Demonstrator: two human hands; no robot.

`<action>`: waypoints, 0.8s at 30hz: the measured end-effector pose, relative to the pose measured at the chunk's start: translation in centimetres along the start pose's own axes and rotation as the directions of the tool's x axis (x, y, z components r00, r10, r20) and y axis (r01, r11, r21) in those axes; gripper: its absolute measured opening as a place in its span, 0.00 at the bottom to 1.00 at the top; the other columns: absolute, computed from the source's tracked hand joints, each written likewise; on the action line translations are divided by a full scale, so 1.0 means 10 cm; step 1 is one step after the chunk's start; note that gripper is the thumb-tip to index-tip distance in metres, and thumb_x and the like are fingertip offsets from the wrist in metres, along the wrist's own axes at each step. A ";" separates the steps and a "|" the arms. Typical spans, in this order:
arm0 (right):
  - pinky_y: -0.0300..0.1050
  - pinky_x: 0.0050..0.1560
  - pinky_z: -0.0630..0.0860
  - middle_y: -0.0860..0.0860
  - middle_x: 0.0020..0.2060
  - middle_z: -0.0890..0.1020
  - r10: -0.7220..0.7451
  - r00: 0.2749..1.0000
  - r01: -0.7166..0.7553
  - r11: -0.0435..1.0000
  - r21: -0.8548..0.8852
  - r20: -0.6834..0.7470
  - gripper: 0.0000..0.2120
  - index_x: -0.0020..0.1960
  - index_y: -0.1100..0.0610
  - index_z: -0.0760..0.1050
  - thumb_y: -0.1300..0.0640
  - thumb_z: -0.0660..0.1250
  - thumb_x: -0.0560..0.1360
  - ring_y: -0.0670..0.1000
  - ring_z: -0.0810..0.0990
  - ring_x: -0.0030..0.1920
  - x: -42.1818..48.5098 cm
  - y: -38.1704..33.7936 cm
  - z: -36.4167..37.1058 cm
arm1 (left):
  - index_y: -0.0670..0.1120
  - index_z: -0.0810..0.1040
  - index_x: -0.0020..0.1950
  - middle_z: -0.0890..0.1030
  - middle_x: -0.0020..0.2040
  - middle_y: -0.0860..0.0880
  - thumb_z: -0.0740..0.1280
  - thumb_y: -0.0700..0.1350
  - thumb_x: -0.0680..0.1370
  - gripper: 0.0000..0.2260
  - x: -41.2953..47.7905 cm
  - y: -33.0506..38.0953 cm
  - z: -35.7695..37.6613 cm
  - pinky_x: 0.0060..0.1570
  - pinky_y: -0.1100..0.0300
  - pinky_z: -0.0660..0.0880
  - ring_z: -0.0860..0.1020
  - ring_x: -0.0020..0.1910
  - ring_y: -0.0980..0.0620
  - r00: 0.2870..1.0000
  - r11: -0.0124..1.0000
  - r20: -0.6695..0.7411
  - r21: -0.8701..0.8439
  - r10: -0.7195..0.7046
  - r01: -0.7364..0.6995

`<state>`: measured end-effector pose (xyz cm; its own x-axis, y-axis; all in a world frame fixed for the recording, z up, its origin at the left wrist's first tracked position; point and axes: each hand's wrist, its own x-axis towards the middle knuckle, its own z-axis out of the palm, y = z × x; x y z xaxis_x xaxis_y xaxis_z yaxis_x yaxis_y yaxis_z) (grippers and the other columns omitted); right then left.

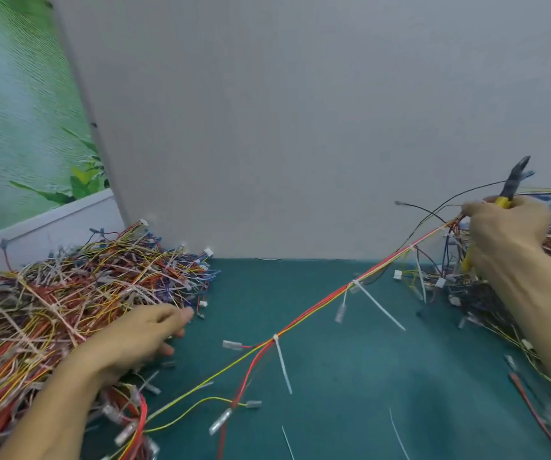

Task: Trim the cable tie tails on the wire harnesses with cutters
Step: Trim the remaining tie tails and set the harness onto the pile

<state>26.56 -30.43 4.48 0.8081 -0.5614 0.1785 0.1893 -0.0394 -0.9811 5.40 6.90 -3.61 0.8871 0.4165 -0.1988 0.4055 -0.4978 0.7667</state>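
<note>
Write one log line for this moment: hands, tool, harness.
left hand: rests on tangled multicoloured wire pile | right hand: grips yellow-handled cutters, holds red-yellow wire harness | white cable tie tails: untrimmed

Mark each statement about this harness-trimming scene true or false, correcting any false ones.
1. The right hand grips the yellow-handled cutters. True.
2. The stretched red-and-yellow wire harness carries untrimmed white cable tie tails. True.
3. The cutters are biting one of those tails. False: they point upward, clear of every tie.
4. The left hand lifts that harness. False: it rests on the tangled multicoloured wire pile.
</note>
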 end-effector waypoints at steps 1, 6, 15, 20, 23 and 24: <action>0.41 0.34 0.72 0.53 0.41 0.78 0.003 1.000 -0.003 1.000 -0.002 -0.014 0.08 0.48 0.55 0.78 0.60 0.73 0.70 0.50 0.74 0.38 0.00 0.01 0.00 | 0.53 0.79 0.49 0.82 0.50 0.51 0.62 0.59 0.78 0.12 0.01 -0.04 -0.02 0.46 0.54 0.78 0.84 0.43 0.50 1.000 0.999 0.007 0.039 -0.022 0.022; 0.44 0.37 0.74 0.49 0.37 0.77 0.031 0.998 -0.029 0.999 0.034 -0.063 0.12 0.35 0.50 0.69 0.60 0.72 0.69 0.50 0.75 0.37 0.04 0.00 -0.06 | 0.49 0.80 0.49 0.82 0.46 0.48 0.64 0.57 0.78 0.12 0.01 -0.05 -0.07 0.34 0.61 0.72 0.82 0.41 0.50 0.998 0.972 -0.050 0.232 -0.033 0.044; 0.45 0.39 0.73 0.47 0.32 0.72 -0.082 0.995 0.086 0.993 -0.085 0.052 0.08 0.39 0.52 0.73 0.57 0.72 0.71 0.50 0.73 0.37 -0.11 -0.05 -0.03 | 0.52 0.81 0.52 0.84 0.45 0.58 0.73 0.62 0.66 0.20 -0.20 0.44 0.55 0.49 0.62 0.76 0.80 0.42 0.62 0.857 0.889 0.492 0.312 0.151 -0.336; 0.48 0.40 0.75 0.46 0.31 0.70 -0.107 0.993 0.111 0.991 -0.078 0.055 0.13 0.35 0.48 0.68 0.55 0.71 0.71 0.49 0.72 0.35 -0.11 -0.14 -0.17 | 0.49 0.85 0.46 0.85 0.44 0.50 0.71 0.51 0.74 0.07 -0.27 0.59 0.49 0.52 0.54 0.76 0.80 0.41 0.57 0.889 0.818 0.414 0.433 0.193 -0.379; 0.42 0.33 0.70 0.47 0.31 0.70 -0.154 0.981 0.166 0.981 -0.099 0.119 0.14 0.35 0.49 0.68 0.57 0.72 0.72 0.47 0.69 0.32 -0.18 -0.16 -0.16 | 0.50 0.85 0.49 0.85 0.48 0.49 0.67 0.55 0.76 0.11 -0.39 0.85 0.44 0.60 0.51 0.74 0.82 0.51 0.53 0.788 0.836 0.407 0.097 0.462 -0.541; 0.42 0.33 0.69 0.47 0.31 0.70 -0.167 0.978 0.181 0.977 -0.110 0.127 0.14 0.35 0.50 0.68 0.57 0.72 0.72 0.48 0.70 0.33 -0.20 -0.16 -0.15 | 0.48 0.85 0.49 0.85 0.49 0.47 0.67 0.56 0.76 0.13 -0.44 0.92 0.44 0.62 0.50 0.74 0.82 0.53 0.50 0.729 0.820 0.389 -0.152 0.562 -0.552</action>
<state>23.83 -30.47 5.61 0.8293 -0.4375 0.3476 0.2697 -0.2313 -0.9347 6.17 -2.86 1.69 0.9610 -0.2722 0.0485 -0.1900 -0.5228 0.8310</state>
